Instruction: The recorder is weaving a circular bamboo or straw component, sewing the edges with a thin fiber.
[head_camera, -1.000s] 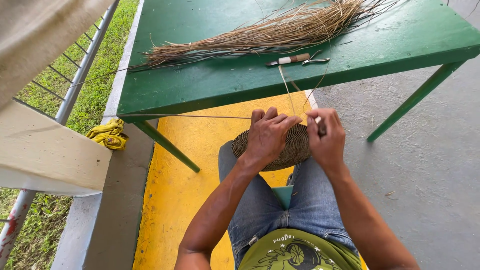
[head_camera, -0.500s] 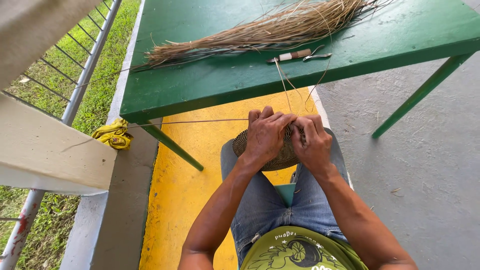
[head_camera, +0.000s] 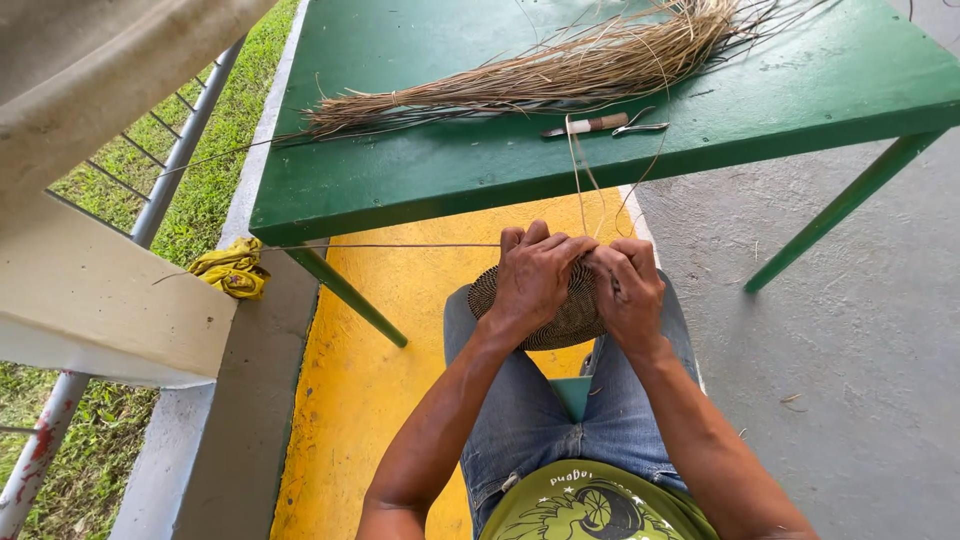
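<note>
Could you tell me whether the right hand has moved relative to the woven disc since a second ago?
Yes. The right hand has shifted inward over the woven disc, closer to the left hand.

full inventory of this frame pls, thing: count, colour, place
woven disc: 1, brown, on the lap under both hands
long strand: 1, tan, running left from the hands
fibre bundle: 1, tan, on the table
knife: 1, pale handle, table front edge
small metal tool: 1, silver, right of the knife
table: 1, green, in front of the knees
cloth: 1, yellow, on the kerb at left
railing: 1, grey, left, by the grass
left hand: on the woven disc
right hand: on the woven disc
</note>
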